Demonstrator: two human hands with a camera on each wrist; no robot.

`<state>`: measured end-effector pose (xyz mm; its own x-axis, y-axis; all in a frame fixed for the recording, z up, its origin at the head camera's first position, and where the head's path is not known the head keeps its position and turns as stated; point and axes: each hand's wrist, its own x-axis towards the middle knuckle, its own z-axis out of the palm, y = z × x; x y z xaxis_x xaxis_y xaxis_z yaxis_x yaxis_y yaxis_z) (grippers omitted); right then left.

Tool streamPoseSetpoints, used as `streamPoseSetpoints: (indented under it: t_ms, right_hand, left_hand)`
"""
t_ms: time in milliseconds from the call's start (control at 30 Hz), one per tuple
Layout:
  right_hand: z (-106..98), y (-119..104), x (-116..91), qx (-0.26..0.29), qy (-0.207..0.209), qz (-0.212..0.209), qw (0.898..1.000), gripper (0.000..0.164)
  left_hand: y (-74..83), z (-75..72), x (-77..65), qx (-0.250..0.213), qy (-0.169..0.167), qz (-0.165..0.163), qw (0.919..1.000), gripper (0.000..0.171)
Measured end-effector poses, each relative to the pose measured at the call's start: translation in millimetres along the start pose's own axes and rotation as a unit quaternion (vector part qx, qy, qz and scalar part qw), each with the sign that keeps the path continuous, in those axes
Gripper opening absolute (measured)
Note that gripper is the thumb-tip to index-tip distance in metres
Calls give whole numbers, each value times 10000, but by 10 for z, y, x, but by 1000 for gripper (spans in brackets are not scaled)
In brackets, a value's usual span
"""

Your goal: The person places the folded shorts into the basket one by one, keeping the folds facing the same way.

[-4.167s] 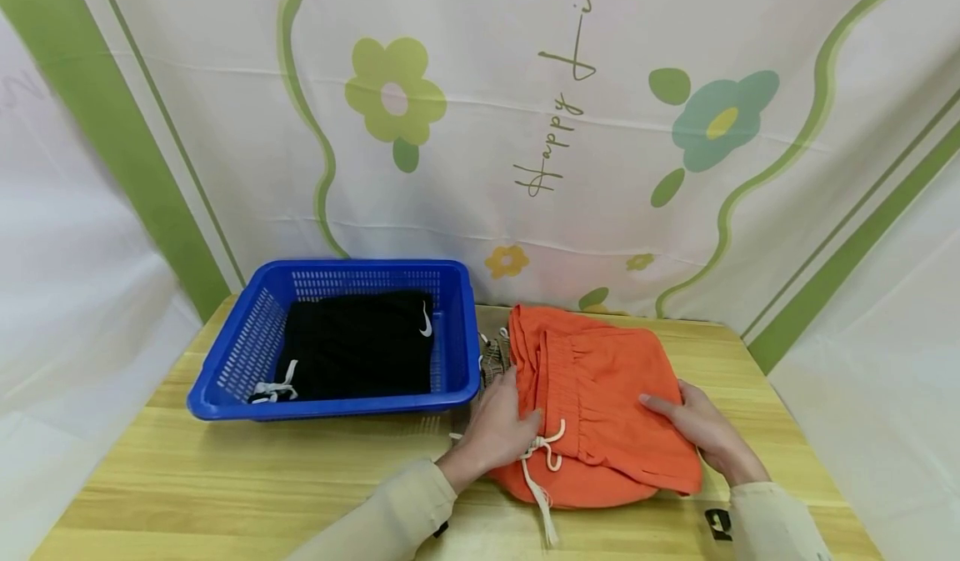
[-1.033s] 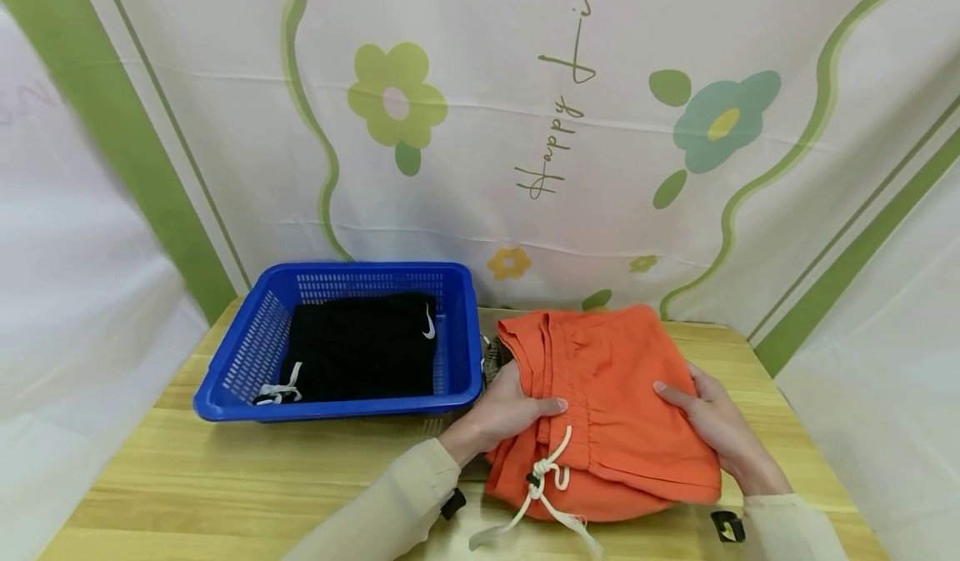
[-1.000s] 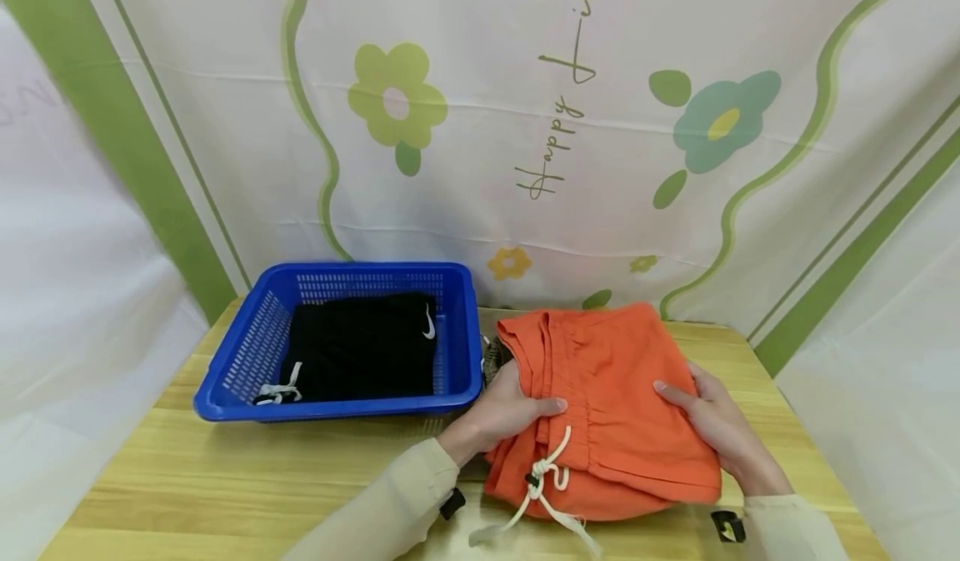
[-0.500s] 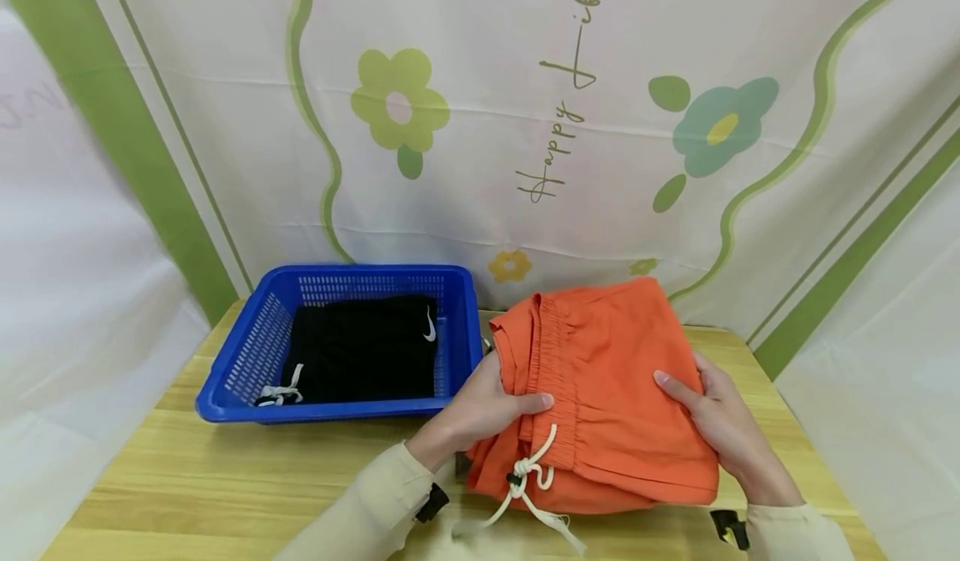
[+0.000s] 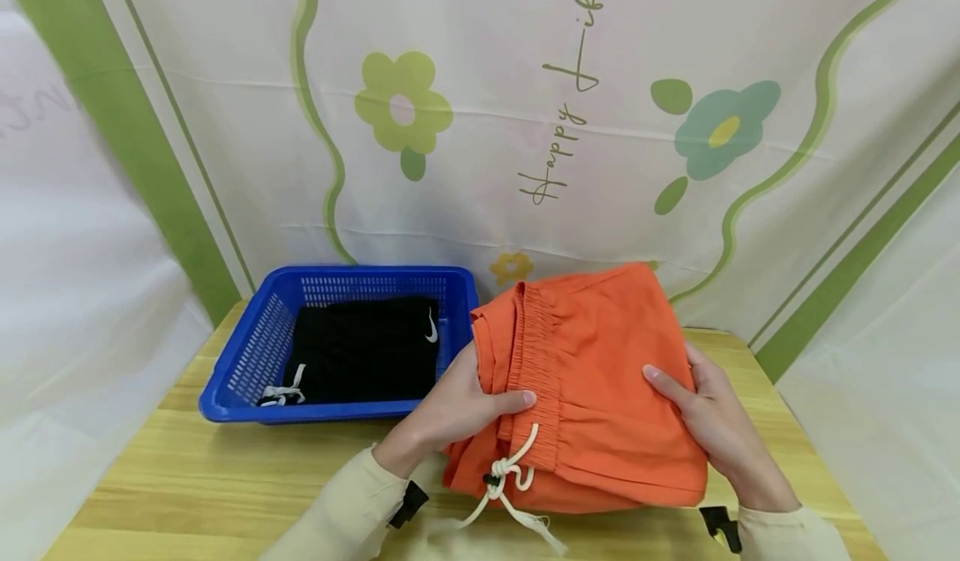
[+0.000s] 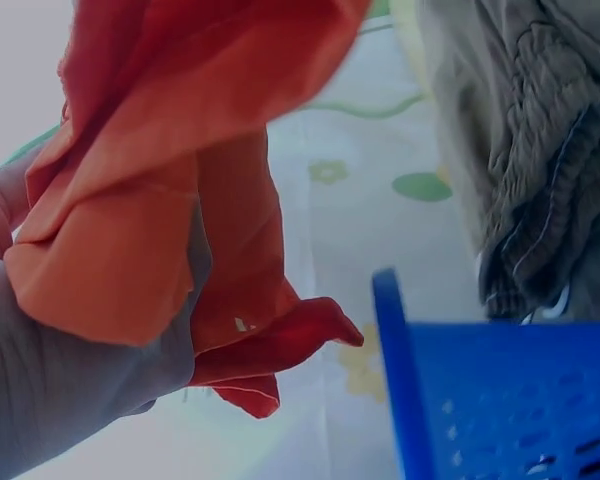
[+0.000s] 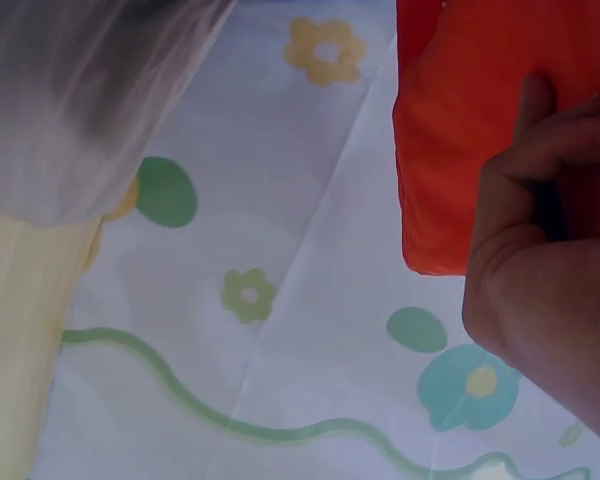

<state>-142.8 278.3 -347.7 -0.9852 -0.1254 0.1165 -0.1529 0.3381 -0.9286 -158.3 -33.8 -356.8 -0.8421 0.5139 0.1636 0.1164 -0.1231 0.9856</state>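
A person wears long cream sleeves of plain, matte cloth in a view from a head-worn camera. The left sleeve (image 5: 330, 513) is loose and softly creased, ending at the wrist in a neat cuff. The right sleeve (image 5: 791, 536), cropped by the bottom of the picture, shows the same pale fabric. An angular black fitting (image 5: 408, 504) sits just beside the left cuff; a second black fitting (image 5: 716, 521), next to the right cuff, bears a yellowish patch too small to make out. The left grip (image 5: 465, 403) and the right grip (image 5: 711, 411) are bare hands, each with a short, rounded thumbnail.
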Motion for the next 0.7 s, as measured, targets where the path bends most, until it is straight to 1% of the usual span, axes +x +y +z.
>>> streamPoseSetpoints:
  t_ms: [233, 433, 500, 600, 700]
  right_hand:
    - [125, -119, 55, -125, -21, -216, 9997, 47]
    - [218, -171, 121, -142, -121, -453, 9988, 48]
    - [251, -186, 139, -100, -147, -464, 9988, 49]
    - [302, -215, 167, 38, -196, -372, 9991, 52]
    - [353, -250, 193, 137, -173, -271, 9994, 49]
  left_hand:
    - [111, -107, -98, 299, 4, 186, 9994, 69]
    - [157, -218, -172, 525, 79, 196, 9984, 67]
    - [164, -255, -198, 614, 111, 217, 9978, 67]
    - [178, -311, -227, 750, 113, 333, 9966, 67]
    - [195, -364, -248, 873, 136, 462, 9950, 69]
